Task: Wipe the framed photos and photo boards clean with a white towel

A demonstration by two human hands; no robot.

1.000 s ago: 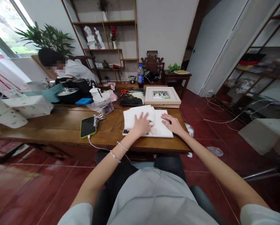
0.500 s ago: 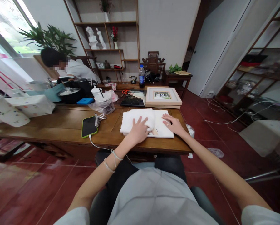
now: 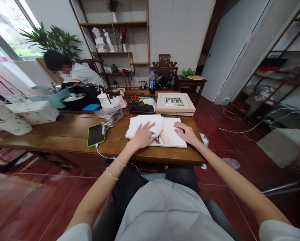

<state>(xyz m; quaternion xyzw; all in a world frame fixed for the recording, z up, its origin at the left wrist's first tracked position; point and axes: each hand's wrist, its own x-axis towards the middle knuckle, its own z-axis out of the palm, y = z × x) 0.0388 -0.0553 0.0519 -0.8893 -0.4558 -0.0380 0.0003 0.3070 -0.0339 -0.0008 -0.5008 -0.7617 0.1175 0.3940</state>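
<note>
two bare hands, lower middle of the frame, both laid flat on things at the near edge of a long brown wooden table (image 3: 72,129).

- left hand (image 3: 142,135): palm down, fingers spread, pressing on a folded white terry cloth (image 3: 146,123); two thin bracelets on the wrist.
- right hand (image 3: 187,133): palm down, fingers slightly apart, ring on one finger, resting on a flat white rectangular panel (image 3: 173,139).
- cloth: lies over the left part of the panel, its left edge hanging past it onto the table wood. a tan patch shows on the panel just beside the cloth; what it is cannot be told.
- black phone in a green case (image 3: 95,135): left of the cloth, face up, a white cable (image 3: 106,158) running off the table edge.
- crumpled silver foil scrap (image 3: 106,125): just beyond the phone.
- pale wooden picture frame (image 3: 175,103): beyond the panel, lying flat, a small photo at its centre.
- dark glossy print (image 3: 142,105): left of the frame.
- lidded plastic cups in a clear bag (image 3: 110,108): centre left.
- orange-handled scissors (image 3: 133,97): beyond the print.
- blue-capped drink bottle (image 3: 152,81): upright, far end of the table.
- a person in a white top (image 3: 82,73): upper left, seated at the far end.
</note>
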